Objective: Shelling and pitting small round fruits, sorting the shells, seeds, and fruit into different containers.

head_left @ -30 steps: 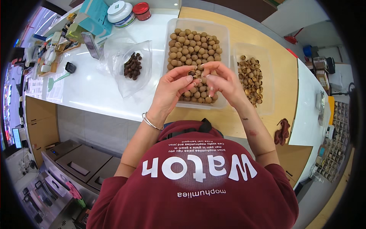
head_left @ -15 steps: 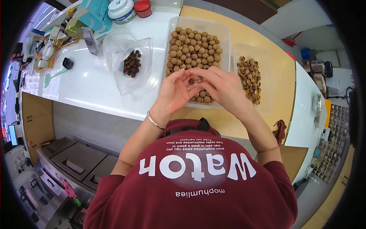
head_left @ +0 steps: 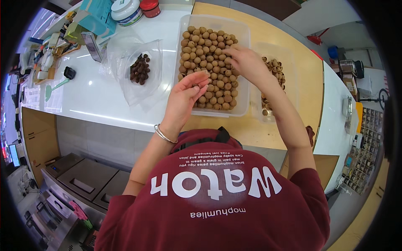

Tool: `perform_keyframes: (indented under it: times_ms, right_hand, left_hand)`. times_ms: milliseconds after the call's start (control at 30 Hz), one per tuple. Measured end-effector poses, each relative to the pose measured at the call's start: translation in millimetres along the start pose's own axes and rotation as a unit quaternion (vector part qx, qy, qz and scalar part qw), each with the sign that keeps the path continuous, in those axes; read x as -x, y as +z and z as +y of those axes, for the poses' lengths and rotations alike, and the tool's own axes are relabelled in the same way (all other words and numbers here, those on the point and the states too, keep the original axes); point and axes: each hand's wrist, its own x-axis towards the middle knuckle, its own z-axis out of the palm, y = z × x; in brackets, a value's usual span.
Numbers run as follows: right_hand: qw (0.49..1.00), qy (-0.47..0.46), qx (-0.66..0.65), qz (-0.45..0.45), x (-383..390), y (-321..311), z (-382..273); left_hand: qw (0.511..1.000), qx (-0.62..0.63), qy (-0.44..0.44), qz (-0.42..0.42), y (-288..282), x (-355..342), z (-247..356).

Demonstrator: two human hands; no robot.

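A clear plastic box (head_left: 245,98) in front of me holds a heap of round tan dried longans (head_left: 215,71). Over its near left part is my left hand (head_left: 187,93), fingers curled toward the thumb; whatever they close on is too hidden to name. My right hand (head_left: 248,63) reaches across the box's right side, bent fingertips down at the longans; what they pinch, if anything, is hidden. To the right, partly behind my right forearm, a second clear box (head_left: 295,90) contains cracked longan shells (head_left: 274,65). Dark peeled longans (head_left: 140,70) lie in a clear plastic bag (head_left: 144,93) on the left.
The boxes stand on a yellow wooden board (head_left: 307,88) beside a white counter (head_left: 96,90). Farther left are a propped phone (head_left: 91,46), a small black device (head_left: 69,72) and a green stick-handled item (head_left: 56,85). White (head_left: 126,12) and red (head_left: 150,7) tubs stand at the back.
My hands were together over the box around a dark peeled longan; they have parted. My right hand moved up and right to the heap, while my left moved slightly left.
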Motion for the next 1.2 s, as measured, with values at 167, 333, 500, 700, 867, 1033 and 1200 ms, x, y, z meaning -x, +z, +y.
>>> perform_keyframes:
  times_ms: [167, 333, 500, 700, 867, 1033, 1200]
  right_hand:
    - [0.988, 0.032, 0.131, -0.070, -48.4, 56.4, 20.2]
    - [0.992, 0.042, -0.116, -0.009, -31.4, 17.0, -2.1]
    - [0.966, 0.055, -0.250, 0.027, 7.2, -24.2, -60.5]
    - [0.985, -0.028, -0.167, 0.036, 21.8, -27.3, -78.7]
    - [0.990, -0.038, -0.113, 0.078, 28.9, -19.0, -81.1]
    - [0.989, -0.051, -0.119, 0.071, 31.5, -19.4, -86.3]
    - [0.985, -0.033, -0.127, 0.111, 35.1, -4.4, -88.3]
  left_hand:
    - [0.988, -0.151, 0.016, 0.002, 9.3, 5.9, 2.6]
    - [0.996, -0.081, -0.022, 0.035, -5.5, -2.6, 6.3]
    - [0.995, 0.093, -0.038, -0.002, 9.0, -14.7, 9.4]
    - [0.999, 0.022, -0.031, -0.037, 9.3, -10.4, 8.8]
    - [1.000, 0.020, -0.009, -0.019, 11.8, -3.3, 5.1]
    - [0.998, -0.057, 0.015, 0.025, 21.3, 4.2, 5.2]
    - [0.998, -0.049, 0.032, 0.027, 16.6, 3.4, -3.1]
